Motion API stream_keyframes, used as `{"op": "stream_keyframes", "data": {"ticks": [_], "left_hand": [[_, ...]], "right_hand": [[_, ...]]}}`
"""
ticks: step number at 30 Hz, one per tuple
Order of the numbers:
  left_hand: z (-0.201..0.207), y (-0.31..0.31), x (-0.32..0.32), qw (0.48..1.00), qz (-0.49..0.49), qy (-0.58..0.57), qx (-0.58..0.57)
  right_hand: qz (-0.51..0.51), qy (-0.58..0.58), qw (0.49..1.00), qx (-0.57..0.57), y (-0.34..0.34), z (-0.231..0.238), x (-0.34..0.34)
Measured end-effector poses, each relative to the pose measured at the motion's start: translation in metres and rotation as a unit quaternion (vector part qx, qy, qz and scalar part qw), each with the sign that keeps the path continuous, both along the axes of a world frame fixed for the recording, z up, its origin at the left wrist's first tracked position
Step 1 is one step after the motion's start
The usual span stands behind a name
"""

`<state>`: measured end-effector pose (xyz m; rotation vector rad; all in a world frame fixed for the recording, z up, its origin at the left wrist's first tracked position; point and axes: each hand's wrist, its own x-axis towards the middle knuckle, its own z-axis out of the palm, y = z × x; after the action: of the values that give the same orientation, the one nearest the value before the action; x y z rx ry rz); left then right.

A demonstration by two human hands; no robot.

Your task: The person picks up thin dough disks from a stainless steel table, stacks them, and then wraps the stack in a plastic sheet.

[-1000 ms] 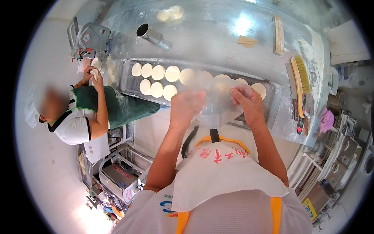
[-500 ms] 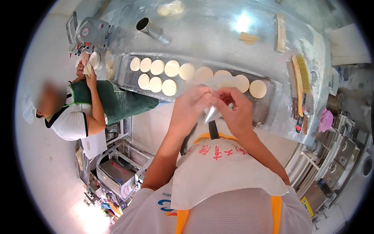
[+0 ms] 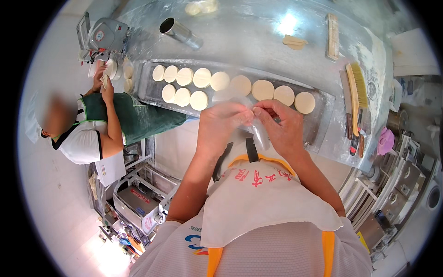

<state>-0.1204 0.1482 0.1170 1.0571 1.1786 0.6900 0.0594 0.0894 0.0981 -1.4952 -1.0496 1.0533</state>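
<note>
My left hand (image 3: 218,125) and my right hand (image 3: 285,129) meet in front of my chest, fingertips pinched close together. Between them is a thin piece of clear plastic film (image 3: 260,134), part of it hanging below the fingers and part rising cloudy above the left hand. Whether it is a bag, a glove or a loose sheet I cannot tell. Just beyond my hands lies a long metal tray (image 3: 318,131) with two rows of pale round dough discs (image 3: 199,100); the front row is shorter and sits toward the left. My hands partly cover the tray's near side.
Left, a co-worker in a green apron (image 3: 138,120) holds a pale flat piece beside a grey machine (image 3: 107,37). A metal cylinder (image 3: 181,33), a wooden block (image 3: 332,37), a dough scrap (image 3: 294,42) and a brush (image 3: 357,87) lie on the metal table (image 3: 240,32).
The plastic film has shifted: its hanging end is longer and hangs farther right, and more shows above my left hand. Both hands stay pinched together, the left slightly lower and more left.
</note>
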Motion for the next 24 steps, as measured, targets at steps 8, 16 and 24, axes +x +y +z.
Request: {"op": "stream_keyframes", "data": {"ticks": [8,16,24], "left_hand": [[-0.010,0.007,-0.008,0.990,-0.033,-0.090,-0.107],[-0.017,0.017,0.000,0.991,-0.021,-0.097,-0.095],[-0.073,0.020,-0.003,0.970,0.212,-0.108,-0.053]], "right_hand": [[0.003,0.027,0.999,0.025,-0.001,-0.009,0.010],[0.028,0.425,0.905,0.012,-0.004,-0.037,0.028],[0.017,0.609,0.793,-0.010,-0.032,-0.068,0.044]]}}
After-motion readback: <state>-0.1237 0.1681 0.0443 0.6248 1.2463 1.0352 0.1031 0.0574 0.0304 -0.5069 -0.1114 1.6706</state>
